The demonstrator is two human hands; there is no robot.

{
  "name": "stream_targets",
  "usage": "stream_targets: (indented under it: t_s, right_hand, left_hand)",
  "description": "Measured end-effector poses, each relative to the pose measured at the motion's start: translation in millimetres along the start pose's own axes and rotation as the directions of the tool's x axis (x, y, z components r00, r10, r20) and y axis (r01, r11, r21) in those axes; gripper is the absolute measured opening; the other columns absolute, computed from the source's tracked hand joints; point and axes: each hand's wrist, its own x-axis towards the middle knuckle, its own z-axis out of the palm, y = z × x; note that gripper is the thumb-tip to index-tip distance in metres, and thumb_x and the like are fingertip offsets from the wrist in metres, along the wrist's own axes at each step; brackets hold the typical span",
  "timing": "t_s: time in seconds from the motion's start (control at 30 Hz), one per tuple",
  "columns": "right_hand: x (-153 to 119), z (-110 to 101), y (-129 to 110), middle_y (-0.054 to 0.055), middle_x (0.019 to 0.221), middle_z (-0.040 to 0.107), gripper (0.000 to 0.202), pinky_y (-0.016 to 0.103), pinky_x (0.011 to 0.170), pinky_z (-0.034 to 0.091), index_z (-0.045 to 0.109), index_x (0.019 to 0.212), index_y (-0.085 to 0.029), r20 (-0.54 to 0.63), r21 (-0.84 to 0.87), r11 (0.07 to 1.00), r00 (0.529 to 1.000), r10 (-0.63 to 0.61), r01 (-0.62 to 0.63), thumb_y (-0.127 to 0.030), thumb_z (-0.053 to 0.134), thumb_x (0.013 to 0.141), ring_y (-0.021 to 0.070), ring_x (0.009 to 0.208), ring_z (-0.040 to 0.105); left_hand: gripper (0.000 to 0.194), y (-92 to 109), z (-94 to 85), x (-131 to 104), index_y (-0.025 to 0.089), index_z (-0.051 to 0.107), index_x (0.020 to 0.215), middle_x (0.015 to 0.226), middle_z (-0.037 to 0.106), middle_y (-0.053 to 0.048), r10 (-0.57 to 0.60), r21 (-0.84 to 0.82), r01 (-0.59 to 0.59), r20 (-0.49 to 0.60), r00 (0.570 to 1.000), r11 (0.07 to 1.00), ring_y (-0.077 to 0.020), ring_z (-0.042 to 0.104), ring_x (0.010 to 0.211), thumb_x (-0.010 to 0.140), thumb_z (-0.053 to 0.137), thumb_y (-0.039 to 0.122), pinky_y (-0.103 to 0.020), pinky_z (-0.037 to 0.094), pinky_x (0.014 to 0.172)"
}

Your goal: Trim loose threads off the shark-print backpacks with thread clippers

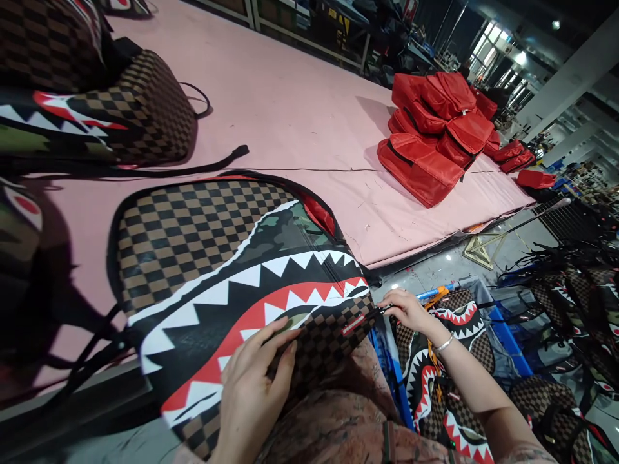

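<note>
A backpack with brown-and-black checks, a camouflage patch and a printed shark mouth lies front side up at the near edge of the pink table. Its rim gapes at the upper right, where red lining shows. My left hand rests on the lower front panel, fingers stretched out and holding nothing. At the bag's right edge, beside a small red label, my right hand pinches a small dark piece that looks like a zipper pull; the fingers partly cover it.
Similar checked backpacks crowd the left side, with a black strap across the pink table. Red bags are piled farther right. Below my right arm stands a blue crate of printed bags; more lie on the floor.
</note>
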Motion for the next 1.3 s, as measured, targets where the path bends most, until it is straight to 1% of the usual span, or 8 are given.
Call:
stream_targets:
  t_s: [0.27, 0.4, 0.53, 0.63, 0.73, 0.93, 1.13, 1.3]
  right_hand:
    - [17, -2, -14, 0.007, 0.089, 0.062, 0.019, 0.032, 0.081, 0.040, 0.062, 0.098, -0.015, 0.130, -0.032, 0.998, 0.990, -0.057, 0.062, -0.027, 0.050, 0.090, 0.0165, 0.087, 0.054]
    - [23, -1, -22, 0.007, 0.089, 0.061, 0.019, 0.031, 0.079, 0.040, 0.062, 0.099, -0.015, 0.150, -0.066, 0.993, 0.985, -0.090, 0.100, -0.026, 0.049, 0.090, 0.0165, 0.085, 0.053]
    - [26, -1, -27, 0.008, 0.088, 0.060, 0.021, 0.031, 0.079, 0.040, 0.062, 0.099, -0.014, 0.167, -0.087, 0.987, 0.979, -0.116, 0.132, -0.026, 0.048, 0.090, 0.0169, 0.085, 0.052]
    - [26, -1, -26, 0.008, 0.089, 0.061, 0.021, 0.032, 0.079, 0.040, 0.062, 0.100, -0.014, 0.168, -0.092, 0.986, 0.978, -0.123, 0.140, -0.026, 0.048, 0.090, 0.0174, 0.085, 0.053]
    - [26, 1, -22, 0.008, 0.089, 0.062, 0.020, 0.031, 0.080, 0.041, 0.062, 0.099, -0.015, 0.148, -0.030, 0.989, 0.979, -0.137, 0.143, -0.027, 0.050, 0.089, 0.0171, 0.086, 0.054]
    - [24, 6, -15, 0.008, 0.088, 0.061, 0.018, 0.031, 0.080, 0.041, 0.062, 0.097, -0.015, 0.105, -0.013, 0.990, 0.985, -0.138, 0.140, -0.025, 0.051, 0.089, 0.0161, 0.086, 0.054]
    - [18, 2, -8, 0.008, 0.088, 0.061, 0.019, 0.031, 0.079, 0.043, 0.062, 0.098, -0.014, 0.070, -0.019, 0.996, 0.994, -0.081, 0.082, -0.027, 0.054, 0.087, 0.0157, 0.086, 0.055]
    - [22, 1, -12, 0.009, 0.088, 0.062, 0.020, 0.031, 0.079, 0.043, 0.062, 0.098, -0.014, 0.120, -0.030, 0.994, 0.988, -0.096, 0.101, -0.029, 0.053, 0.088, 0.0165, 0.086, 0.055]
  left_hand:
    - [0.019, 2, -5.6, -2, 0.024, 0.058, 0.099, 0.113, 0.056, -0.003, 0.001, -0.032, -0.001, -0.006, 1.000, 0.999, -0.0226, 0.052, 0.098, 0.087, 0.045, 0.030, -0.040, 0.041, 0.081]
    - [0.018, 1, -6.7, -4, 0.025, 0.058, 0.099, 0.114, 0.056, -0.002, -0.021, -0.033, 0.021, -0.002, 1.000, 0.999, -0.0215, 0.052, 0.099, 0.086, 0.047, 0.029, -0.038, 0.041, 0.081]
    - [0.017, 2, -7.9, -4, 0.024, 0.058, 0.097, 0.111, 0.057, -0.002, -0.002, -0.055, -0.001, -0.041, 0.999, 0.999, -0.0203, 0.054, 0.095, 0.086, 0.047, 0.028, -0.037, 0.041, 0.079]
    - [0.017, 5, -9.9, -3, 0.023, 0.059, 0.097, 0.110, 0.058, -0.002, 0.011, -0.064, -0.014, -0.045, 0.999, 0.998, -0.0201, 0.055, 0.093, 0.086, 0.047, 0.028, -0.036, 0.042, 0.078]
    - [0.018, 6, -11.9, -3, 0.023, 0.059, 0.097, 0.109, 0.058, -0.002, 0.011, -0.070, -0.014, -0.044, 0.999, 0.997, -0.0202, 0.056, 0.093, 0.085, 0.047, 0.029, -0.035, 0.042, 0.077]
    - [0.017, 0, -12.5, -6, 0.022, 0.060, 0.094, 0.107, 0.059, -0.003, 0.028, -0.063, -0.034, -0.089, 0.996, 0.997, -0.0198, 0.056, 0.092, 0.086, 0.046, 0.028, -0.034, 0.042, 0.077]
    - [0.016, -4, -9.0, -9, 0.021, 0.059, 0.095, 0.109, 0.058, -0.003, 0.042, -0.028, -0.045, -0.102, 0.994, 0.999, -0.0199, 0.056, 0.092, 0.086, 0.047, 0.027, -0.035, 0.041, 0.077]
    - [0.016, -3, -6.2, -8, 0.020, 0.059, 0.096, 0.108, 0.058, -0.003, 0.075, -0.032, -0.079, -0.113, 0.991, 0.996, -0.0194, 0.055, 0.092, 0.086, 0.047, 0.023, -0.035, 0.041, 0.079]
